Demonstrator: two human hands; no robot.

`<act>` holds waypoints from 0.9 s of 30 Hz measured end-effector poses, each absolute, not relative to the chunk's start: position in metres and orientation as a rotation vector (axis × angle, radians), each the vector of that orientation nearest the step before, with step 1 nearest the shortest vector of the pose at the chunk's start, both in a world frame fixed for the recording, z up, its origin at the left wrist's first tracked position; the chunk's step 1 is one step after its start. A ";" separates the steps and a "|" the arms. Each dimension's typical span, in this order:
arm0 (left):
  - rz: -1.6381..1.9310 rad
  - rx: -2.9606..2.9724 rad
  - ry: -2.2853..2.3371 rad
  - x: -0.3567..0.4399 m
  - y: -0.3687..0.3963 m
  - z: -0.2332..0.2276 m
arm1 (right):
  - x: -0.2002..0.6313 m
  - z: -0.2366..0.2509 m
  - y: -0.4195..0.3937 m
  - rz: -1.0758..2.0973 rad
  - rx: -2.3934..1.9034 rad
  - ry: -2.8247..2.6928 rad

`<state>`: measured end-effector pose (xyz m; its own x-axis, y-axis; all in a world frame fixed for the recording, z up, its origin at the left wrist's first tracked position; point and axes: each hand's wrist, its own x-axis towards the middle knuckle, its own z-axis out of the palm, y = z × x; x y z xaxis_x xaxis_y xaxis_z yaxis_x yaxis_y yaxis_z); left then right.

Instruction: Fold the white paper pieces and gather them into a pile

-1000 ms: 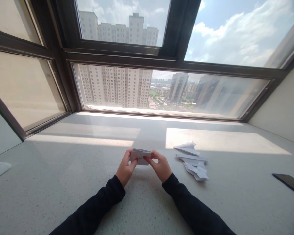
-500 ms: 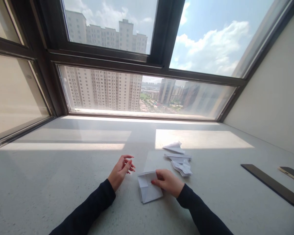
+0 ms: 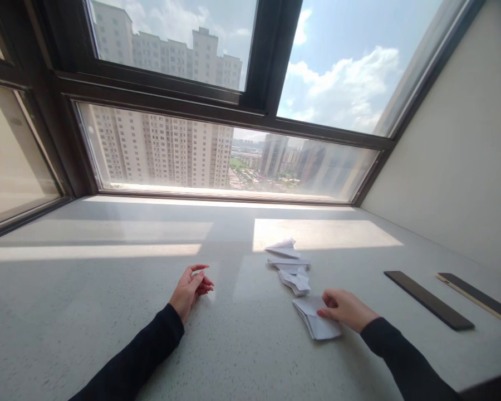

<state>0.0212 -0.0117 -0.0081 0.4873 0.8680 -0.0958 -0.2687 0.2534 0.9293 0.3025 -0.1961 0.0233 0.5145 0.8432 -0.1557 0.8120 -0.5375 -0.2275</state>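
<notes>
My right hand (image 3: 345, 309) pinches the creased white folded paper (image 3: 316, 322) flat on the speckled stone sill (image 3: 108, 312). Just beyond my grip lies a pile of folded paper pieces (image 3: 291, 266). My left hand (image 3: 188, 289) rests loosely open, empty.

bare sill left, folded papers (image 3: 290, 267) right

Near edge of the folded paper (image 3: 317, 323) under the right hand (image 3: 346, 309); far strip (image 3: 480, 292) cut off at right
</notes>
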 end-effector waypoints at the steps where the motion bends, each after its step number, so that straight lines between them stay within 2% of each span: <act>1: 0.866 1.029 0.708 0.021 -0.011 -0.008 | 0.301 0.024 -0.195 0.337 -2.676 -1.446; 5: 0.870 1.018 0.714 0.021 -0.011 -0.008 | 0.285 0.038 -0.190 0.048 -2.811 -1.456; 9: 0.865 1.002 0.708 0.021 -0.012 -0.005 | 0.239 0.063 -0.164 -0.118 -2.636 -1.565; 12: 0.858 0.977 0.689 0.020 -0.012 -0.002 | 0.192 0.063 -0.125 0.001 -2.347 -1.800; 17: 0.826 0.878 0.649 0.018 -0.008 -0.001 | 0.140 0.022 -0.062 0.346 -2.037 -2.102; 21: 0.800 0.832 0.660 0.018 -0.005 -0.001 | 0.131 -0.004 -0.047 0.256 -2.025 -2.087; 27: 0.800 0.815 0.696 0.018 -0.007 0.002 | 0.134 -0.009 -0.055 0.221 -1.965 -2.087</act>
<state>0.0183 -0.0071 0.0017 0.5166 0.8259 -0.2258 -0.3386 0.4393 0.8321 0.1342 -0.0546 -0.0089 -0.0470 0.9950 0.0881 0.9545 0.0707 -0.2896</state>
